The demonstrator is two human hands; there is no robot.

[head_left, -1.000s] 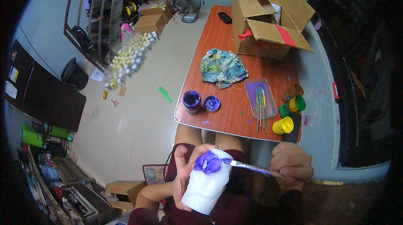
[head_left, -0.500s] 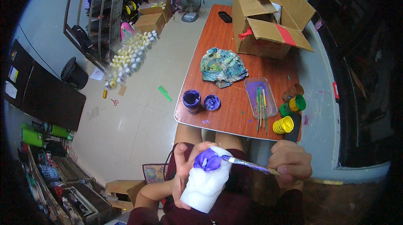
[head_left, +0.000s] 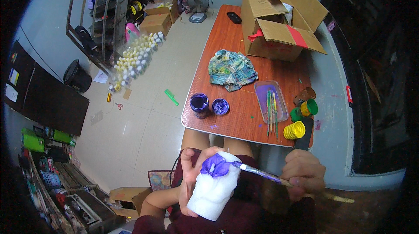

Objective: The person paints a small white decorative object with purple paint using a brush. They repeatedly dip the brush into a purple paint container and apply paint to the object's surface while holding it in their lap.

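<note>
My left hand (head_left: 190, 175) is wrapped round a white pillar candle (head_left: 211, 197) with a raised relief, held tilted over my lap. A thin wick seems to stick up at its top. Near that end, a flower shape is coated in purple paint. My right hand (head_left: 304, 172) pinches a paintbrush (head_left: 262, 173) by its handle, and the purple-wet bristles touch the candle at the flower's right edge. On the table in front of me stand an open jar of purple paint (head_left: 199, 106) and its paint-smeared lid (head_left: 221, 107).
A plastic tray (head_left: 283, 114) holds several brushes. Beside it are yellow (head_left: 294, 130), green (head_left: 309, 107) and brown paint jars. A crumpled rag (head_left: 232, 70) lies mid-table, before an open cardboard box (head_left: 275, 50). Bagged yellow-and-white items (head_left: 137, 59) and a green comb (head_left: 171, 97) are to the left.
The brush tip has shifted slightly right along the candle, and purple now reaches further toward its right side. My right hand moved a little down and right. The left hand stays nearly still.
</note>
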